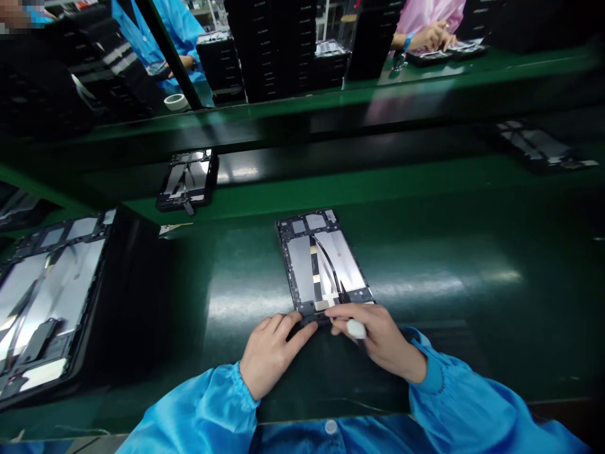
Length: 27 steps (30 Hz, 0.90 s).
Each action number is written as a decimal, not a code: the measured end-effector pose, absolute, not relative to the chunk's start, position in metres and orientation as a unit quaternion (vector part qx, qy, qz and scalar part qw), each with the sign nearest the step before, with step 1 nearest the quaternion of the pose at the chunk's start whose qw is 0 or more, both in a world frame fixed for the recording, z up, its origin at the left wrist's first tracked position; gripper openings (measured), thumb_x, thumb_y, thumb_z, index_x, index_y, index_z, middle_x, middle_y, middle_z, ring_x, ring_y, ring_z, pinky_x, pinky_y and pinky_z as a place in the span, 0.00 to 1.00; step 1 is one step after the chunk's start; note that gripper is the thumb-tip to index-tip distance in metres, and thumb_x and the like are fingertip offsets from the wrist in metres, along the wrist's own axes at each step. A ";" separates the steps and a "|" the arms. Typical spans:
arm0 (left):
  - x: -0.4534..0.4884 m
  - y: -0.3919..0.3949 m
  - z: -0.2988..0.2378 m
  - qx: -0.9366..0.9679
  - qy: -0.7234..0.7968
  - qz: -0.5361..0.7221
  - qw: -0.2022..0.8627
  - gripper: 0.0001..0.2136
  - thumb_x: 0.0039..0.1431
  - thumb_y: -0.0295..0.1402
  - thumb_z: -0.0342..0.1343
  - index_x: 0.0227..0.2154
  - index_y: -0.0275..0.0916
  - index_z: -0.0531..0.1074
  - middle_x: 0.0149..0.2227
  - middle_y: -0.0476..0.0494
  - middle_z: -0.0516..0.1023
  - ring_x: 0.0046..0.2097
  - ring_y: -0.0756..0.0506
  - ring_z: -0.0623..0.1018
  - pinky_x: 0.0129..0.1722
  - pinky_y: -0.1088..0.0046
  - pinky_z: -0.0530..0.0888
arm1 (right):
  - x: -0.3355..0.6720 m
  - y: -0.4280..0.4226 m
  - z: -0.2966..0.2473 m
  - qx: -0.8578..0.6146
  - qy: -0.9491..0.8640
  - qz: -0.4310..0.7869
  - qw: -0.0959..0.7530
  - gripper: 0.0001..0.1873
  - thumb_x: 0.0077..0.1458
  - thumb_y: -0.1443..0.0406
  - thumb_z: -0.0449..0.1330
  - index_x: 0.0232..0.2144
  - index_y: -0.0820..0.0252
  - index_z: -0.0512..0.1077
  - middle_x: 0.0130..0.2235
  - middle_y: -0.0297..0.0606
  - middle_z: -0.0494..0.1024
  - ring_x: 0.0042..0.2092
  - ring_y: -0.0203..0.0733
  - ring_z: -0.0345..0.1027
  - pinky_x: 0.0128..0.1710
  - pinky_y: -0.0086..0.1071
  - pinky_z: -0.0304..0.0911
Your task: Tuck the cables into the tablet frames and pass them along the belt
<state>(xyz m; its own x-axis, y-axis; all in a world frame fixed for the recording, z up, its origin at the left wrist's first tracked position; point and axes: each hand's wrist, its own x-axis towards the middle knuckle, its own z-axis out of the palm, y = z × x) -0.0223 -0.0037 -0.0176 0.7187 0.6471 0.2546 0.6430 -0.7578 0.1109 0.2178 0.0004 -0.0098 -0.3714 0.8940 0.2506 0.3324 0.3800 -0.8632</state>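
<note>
An opened tablet housing point(347, 255) lies on the green work surface in front of me, its silvery inside facing up. A dark flat ribbon cable point(315, 271) and a thin black cable run down its middle. My left hand point(271, 350) grips the near left corner of the housing, thumb and index finger at its edge. At the near right end, my right hand point(382, 337) is closed around a slim tool with a white end point(357, 329). Its fingertips are close to a pale strip point(326, 304) on the housing. The tool's working tip is hard to make out.
At the left stands a tall dark stack topped by another opened tablet point(85, 271). Further tablets lie at the back left point(186, 180) and far right point(539, 145). A raised green shelf point(293, 116) holds black tray stacks point(274, 50) and a tape roll point(176, 102). Co-workers' hands point(432, 38) show beyond.
</note>
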 end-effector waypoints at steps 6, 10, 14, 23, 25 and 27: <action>-0.020 -0.004 -0.018 0.923 0.360 0.136 0.033 0.16 0.69 0.26 0.43 0.55 0.42 0.66 0.46 0.41 0.72 0.41 0.45 0.73 0.37 0.69 0.73 | 0.224 -0.014 -0.004 -0.438 -0.652 0.473 0.398 0.17 0.68 0.58 0.50 0.51 0.52 0.73 0.33 0.36 0.77 0.25 0.35 0.69 0.25 0.30 0.71; -0.020 -0.004 -0.017 0.921 0.362 0.138 0.040 0.15 0.69 0.26 0.43 0.55 0.42 0.66 0.46 0.41 0.72 0.41 0.46 0.73 0.38 0.69 0.73 | 0.217 -0.016 -0.010 -0.478 -0.622 0.491 0.379 0.12 0.65 0.60 0.55 0.45 0.57 0.75 0.32 0.37 0.79 0.24 0.35 0.71 0.24 0.28 0.72; -0.020 -0.004 -0.018 0.921 0.361 0.143 0.036 0.15 0.70 0.26 0.42 0.54 0.41 0.66 0.46 0.42 0.72 0.41 0.46 0.73 0.37 0.70 0.73 | 0.216 -0.017 -0.011 -0.475 -0.640 0.471 0.379 0.10 0.63 0.62 0.57 0.42 0.59 0.77 0.31 0.38 0.80 0.25 0.36 0.72 0.25 0.28 0.71; -0.021 -0.003 -0.020 0.920 0.356 0.163 0.027 0.15 0.70 0.27 0.41 0.54 0.43 0.68 0.45 0.42 0.72 0.41 0.46 0.73 0.38 0.70 0.73 | 0.233 -0.013 -0.014 -0.531 -0.602 0.474 0.362 0.11 0.62 0.61 0.57 0.39 0.59 0.78 0.25 0.36 0.80 0.21 0.36 0.71 0.21 0.26 0.69; -0.023 -0.002 -0.021 0.921 0.349 0.169 0.027 0.16 0.70 0.26 0.41 0.54 0.43 0.68 0.45 0.42 0.73 0.41 0.46 0.73 0.37 0.69 0.73 | 0.234 -0.013 -0.015 -0.536 -0.600 0.468 0.366 0.11 0.61 0.61 0.57 0.38 0.59 0.78 0.24 0.36 0.80 0.20 0.35 0.70 0.21 0.26 0.69; -0.026 -0.002 -0.022 0.923 0.338 0.181 0.027 0.16 0.70 0.25 0.42 0.55 0.43 0.68 0.47 0.42 0.73 0.41 0.46 0.74 0.37 0.69 0.73 | 0.234 -0.013 -0.016 -0.535 -0.598 0.465 0.374 0.11 0.62 0.62 0.56 0.38 0.59 0.77 0.24 0.35 0.80 0.20 0.35 0.70 0.21 0.26 0.68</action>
<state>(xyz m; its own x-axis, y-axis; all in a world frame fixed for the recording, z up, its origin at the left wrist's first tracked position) -0.0262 -0.0016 -0.0222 0.7063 0.6330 0.3169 0.6135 -0.7707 0.1720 0.2344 -0.0135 -0.0159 -0.1465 0.9879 -0.0502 0.2918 -0.0053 -0.9565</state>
